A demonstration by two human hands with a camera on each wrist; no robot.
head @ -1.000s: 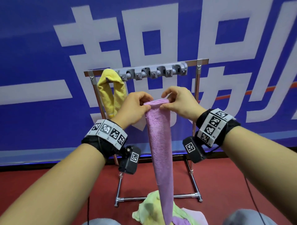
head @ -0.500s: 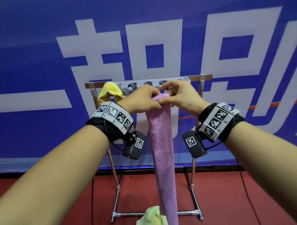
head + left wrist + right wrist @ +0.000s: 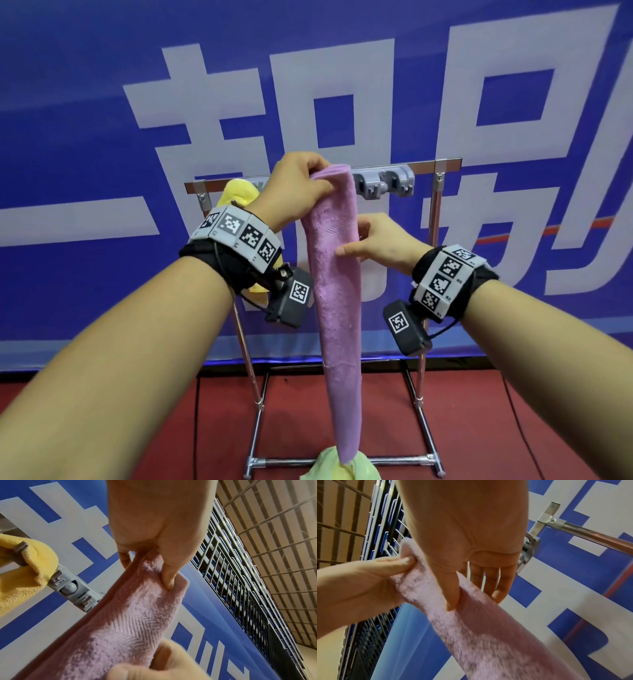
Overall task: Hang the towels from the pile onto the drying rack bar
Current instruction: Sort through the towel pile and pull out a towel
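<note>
While left hand (image 3: 294, 192) pinches pink towel (image 3: 337, 291) top at rack bar (image 3: 442, 164) | right hand (image 3: 380, 243) pinches lower | next: press into clip (image 3: 383, 183)

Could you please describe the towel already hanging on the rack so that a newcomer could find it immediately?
Find the metal drying rack before the blue banner. At its top bar's left end hangs a yellow terry towel, held in a grey clip. Unlike the long pink towel, no hands hold it.

Blue banner (image 3: 102, 137) with large white characters behind; red floor (image 3: 513, 428) below; railing (image 3: 240, 588) above.
</note>
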